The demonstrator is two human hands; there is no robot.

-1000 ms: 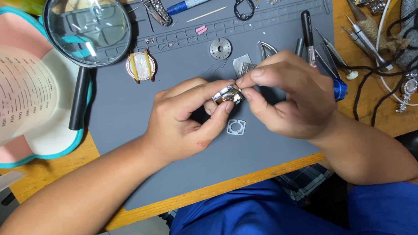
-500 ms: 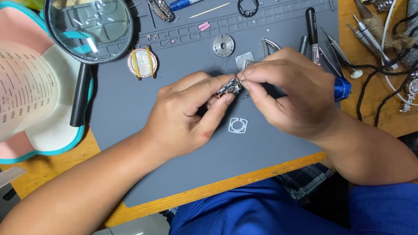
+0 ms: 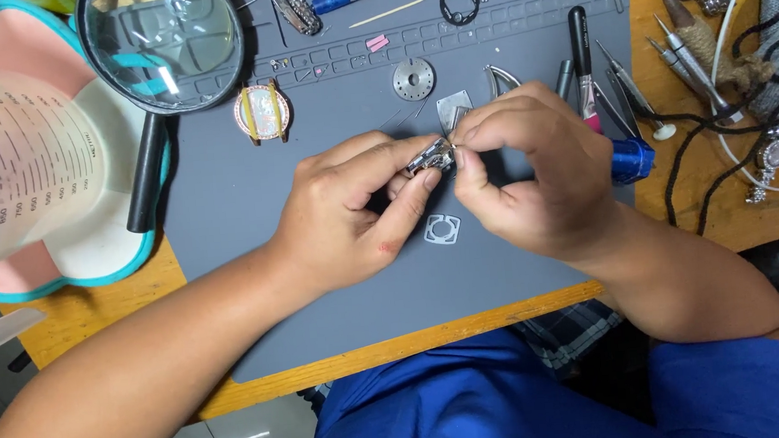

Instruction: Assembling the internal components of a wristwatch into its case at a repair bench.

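Both hands (image 3: 352,214) (image 3: 534,175) pinched on small metal watch part (image 3: 431,158), beside measuring jug (image 3: 5,157).

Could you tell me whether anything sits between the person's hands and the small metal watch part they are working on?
Nothing visible does. The left hand and the right hand both pinch the small metal watch part directly between their fingertips, above the grey mat. The white square frame lies below, apart.

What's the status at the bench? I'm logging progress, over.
Left hand and right hand both pinch a small silver metal part above the grey mat. White square frame lies just below. Nothing obstructing.
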